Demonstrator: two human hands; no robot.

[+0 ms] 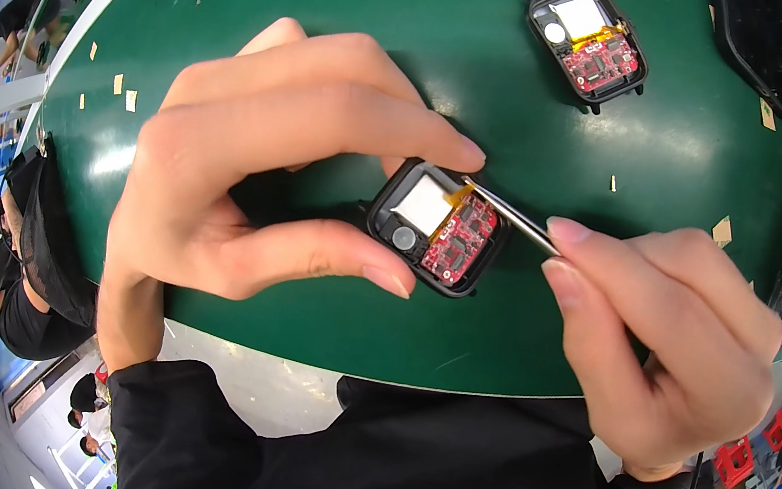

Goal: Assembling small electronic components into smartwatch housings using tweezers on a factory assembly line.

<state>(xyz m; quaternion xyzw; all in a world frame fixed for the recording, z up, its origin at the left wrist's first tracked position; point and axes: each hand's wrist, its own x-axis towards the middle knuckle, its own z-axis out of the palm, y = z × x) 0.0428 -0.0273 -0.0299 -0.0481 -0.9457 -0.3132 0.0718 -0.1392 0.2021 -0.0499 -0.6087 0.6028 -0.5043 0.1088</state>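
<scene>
We are working over a green table. Our left hand is curving at ten o'clock, our right hand at three. Near the centre, our left thumb and fingers are gripping an open black case; a second case is lying at one o'clock. Our right fingertips are pinching tweezers slanting toward ten. Inside the gripped case, a red circuit board is sitting toward four, amber tape at one, beside the tweezer tips.

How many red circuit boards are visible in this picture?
2: one board in the black casing in the left hand, another board in the second casing, farther away on the green table.
</scene>
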